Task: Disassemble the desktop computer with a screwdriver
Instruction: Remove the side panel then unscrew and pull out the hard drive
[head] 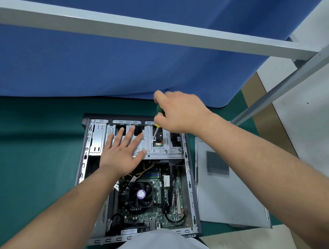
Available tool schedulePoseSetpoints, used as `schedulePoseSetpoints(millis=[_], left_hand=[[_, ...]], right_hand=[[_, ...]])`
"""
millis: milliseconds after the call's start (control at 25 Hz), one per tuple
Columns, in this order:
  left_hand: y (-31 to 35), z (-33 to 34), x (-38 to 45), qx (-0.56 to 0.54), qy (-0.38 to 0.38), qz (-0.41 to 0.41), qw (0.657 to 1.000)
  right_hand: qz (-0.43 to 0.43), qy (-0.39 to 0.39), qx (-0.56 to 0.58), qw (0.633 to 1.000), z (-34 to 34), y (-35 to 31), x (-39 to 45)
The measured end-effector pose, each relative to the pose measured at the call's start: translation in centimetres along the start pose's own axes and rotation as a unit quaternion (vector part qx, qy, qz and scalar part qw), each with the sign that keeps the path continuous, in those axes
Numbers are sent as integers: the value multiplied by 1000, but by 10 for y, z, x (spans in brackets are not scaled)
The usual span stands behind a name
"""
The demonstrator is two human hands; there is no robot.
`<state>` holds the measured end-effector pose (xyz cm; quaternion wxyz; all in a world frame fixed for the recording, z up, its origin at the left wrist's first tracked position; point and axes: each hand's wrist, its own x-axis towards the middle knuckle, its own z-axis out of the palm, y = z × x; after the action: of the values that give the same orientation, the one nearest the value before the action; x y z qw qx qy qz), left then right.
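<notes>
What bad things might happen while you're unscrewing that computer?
The screwdriver in the right hand stands on a screw in the metal drive cage. It might slip off and scratch something. Once loose, the screw could drop onto the motherboard below, near the fan. The left hand lies flat on the cage, close to sharp-looking metal edges.

Both bare forearms reach forward and away from the body, the left from the lower left, the right from the far right edge. The left hand point(121, 154) lies flat, palm down, its fingers point(128, 137) straight and spread with the thumb out to the right. The right hand point(180, 112) sits higher and farther out, wrist bent downward, knuckles up, its fingers curled tight in a grip round the handle of a screwdriver point(159, 114) pointing downward.
</notes>
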<state>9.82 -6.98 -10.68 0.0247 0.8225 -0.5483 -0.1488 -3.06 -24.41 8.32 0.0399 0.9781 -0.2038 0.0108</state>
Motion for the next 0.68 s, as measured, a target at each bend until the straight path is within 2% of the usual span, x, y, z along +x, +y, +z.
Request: schedulePoseSetpoints(millis=[80, 240, 360, 440, 520, 600, 680], left_hand=[[1, 0, 0, 2, 1, 0, 1000], [1, 0, 1, 2, 1, -1, 1000], [1, -1, 0, 4, -2, -2, 1000], [1, -2, 1, 4, -3, -2, 1000], [2, -2, 0, 4, -4, -1, 1000], [2, -2, 0, 6, -4, -1, 1000], [2, -2, 0, 5, -3, -2, 1000]], right_hand=[[33, -1, 0, 999, -2, 1, -2], [-14, -30, 43, 999, -2, 3, -4], [27, -8, 2, 1000, -2, 2, -3], [-4, -11, 0, 1000, -3, 5, -4], [-45, -34, 50, 997, -3, 5, -6], [-3, -31, 48, 998, -2, 4, -8], [36, -11, -9, 999, -1, 3, -6]])
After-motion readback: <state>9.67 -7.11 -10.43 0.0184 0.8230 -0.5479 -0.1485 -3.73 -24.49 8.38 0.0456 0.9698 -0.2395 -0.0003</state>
